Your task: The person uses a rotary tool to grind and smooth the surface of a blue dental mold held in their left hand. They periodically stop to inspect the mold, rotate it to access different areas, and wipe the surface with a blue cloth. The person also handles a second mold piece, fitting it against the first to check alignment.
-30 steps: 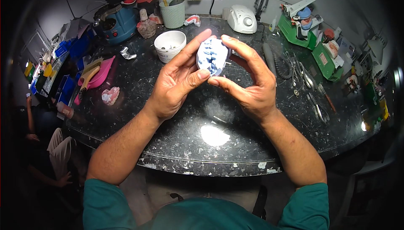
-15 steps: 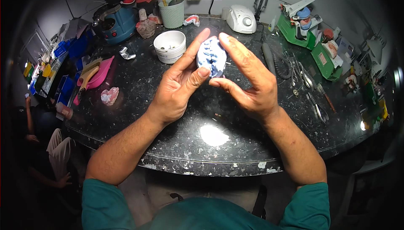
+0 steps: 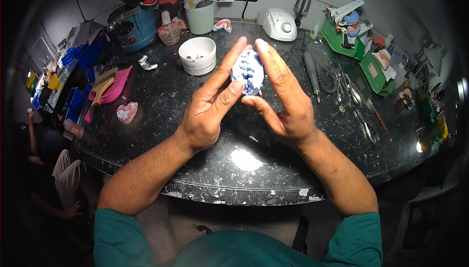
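A pale blue and white dental model (image 3: 248, 74) with a row of teeth is held up over the middle of the bench. My left hand (image 3: 206, 110) grips its left side, thumb near the lower edge and fingers along the upper left. On the other side, my right hand (image 3: 288, 103) curves around the model with its fingers closed in on the right edge. Its thumb lies close to the model's lower end; whether that thumb touches is hard to tell. The fingers hide parts of both sides.
A white tub (image 3: 197, 56) stands just beyond my left hand. Farther back are a blue machine (image 3: 133, 30), a cup of tools (image 3: 200, 18) and a white control box (image 3: 279, 24). A handpiece (image 3: 311, 71) and metal instruments (image 3: 352, 91) lie right. Someone's leg (image 3: 66, 176) shows far left.
Both hands and the dental model have shifted slightly nearer to me. The right hand has moved a little left, and its fingers have straightened and drawn closer to the model.
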{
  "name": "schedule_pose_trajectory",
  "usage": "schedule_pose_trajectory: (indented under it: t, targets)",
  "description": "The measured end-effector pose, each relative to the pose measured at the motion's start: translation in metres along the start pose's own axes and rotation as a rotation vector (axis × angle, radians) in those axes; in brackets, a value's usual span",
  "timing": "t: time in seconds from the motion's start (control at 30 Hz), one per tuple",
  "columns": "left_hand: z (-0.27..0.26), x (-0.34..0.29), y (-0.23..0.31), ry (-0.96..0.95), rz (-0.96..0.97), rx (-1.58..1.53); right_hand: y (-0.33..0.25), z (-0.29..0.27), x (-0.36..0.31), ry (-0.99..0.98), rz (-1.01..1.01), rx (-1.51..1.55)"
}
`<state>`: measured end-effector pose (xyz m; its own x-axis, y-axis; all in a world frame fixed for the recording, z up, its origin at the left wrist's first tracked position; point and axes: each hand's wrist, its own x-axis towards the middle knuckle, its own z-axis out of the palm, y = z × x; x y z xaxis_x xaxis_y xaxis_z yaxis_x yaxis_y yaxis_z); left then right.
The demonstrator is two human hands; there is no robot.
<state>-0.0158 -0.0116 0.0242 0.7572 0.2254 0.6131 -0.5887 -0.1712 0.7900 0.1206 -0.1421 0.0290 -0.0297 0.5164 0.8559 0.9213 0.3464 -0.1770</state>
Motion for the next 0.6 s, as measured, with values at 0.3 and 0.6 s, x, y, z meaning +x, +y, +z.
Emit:
schedule_pose_trajectory:
  t: [0.3, 0.6]
  targets:
    - [0.0, -0.007, -0.002, 0.001, -0.097, -0.086, -0.002, 0.001, 0.0, -0.086, -0.021, -0.027]
    - [0.001, 0.001, 0.0, 0.182, -0.207, -0.079, -0.003, 0.005, -0.002, -0.142, -0.002, -0.039]
